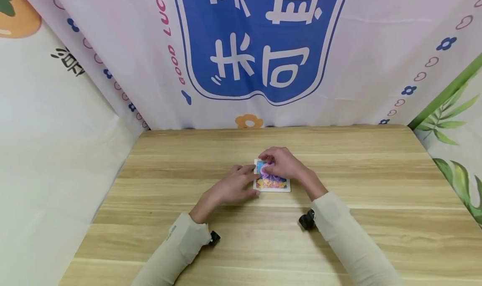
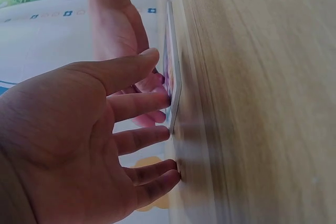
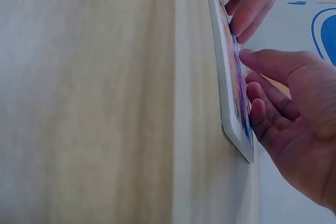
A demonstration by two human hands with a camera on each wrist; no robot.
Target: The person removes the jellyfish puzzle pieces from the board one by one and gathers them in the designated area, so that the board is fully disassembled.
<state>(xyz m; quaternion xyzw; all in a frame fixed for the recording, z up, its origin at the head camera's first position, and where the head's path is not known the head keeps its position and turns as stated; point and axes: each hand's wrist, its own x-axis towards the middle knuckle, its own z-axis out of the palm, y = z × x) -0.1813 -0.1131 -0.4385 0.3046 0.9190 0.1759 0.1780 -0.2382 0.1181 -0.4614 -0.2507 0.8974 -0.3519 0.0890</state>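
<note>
A small flat picture board point(image 1: 279, 190) with a white border and a pink, purple, blue and yellow picture lies on the wooden table. My left hand point(image 1: 235, 185) is at its left side, fingers spread and fairly straight. In the left wrist view, fingertips point(image 2: 167, 99) of that hand rest at the board's edge. Over the upper part of the picture is my right hand point(image 1: 284, 162), with bent fingers and the thumb point(image 3: 249, 59) touching the surface. A gap shows between thumb and fingers in the right wrist view. This hand hides the picture's upper right.
The wooden tabletop point(image 1: 150, 219) surrounds the board. Behind it hangs a white printed cloth point(image 1: 361, 89) with a blue panel, reaching the table's back edge. Small black devices point(image 1: 306, 220) are strapped at both sleeve cuffs.
</note>
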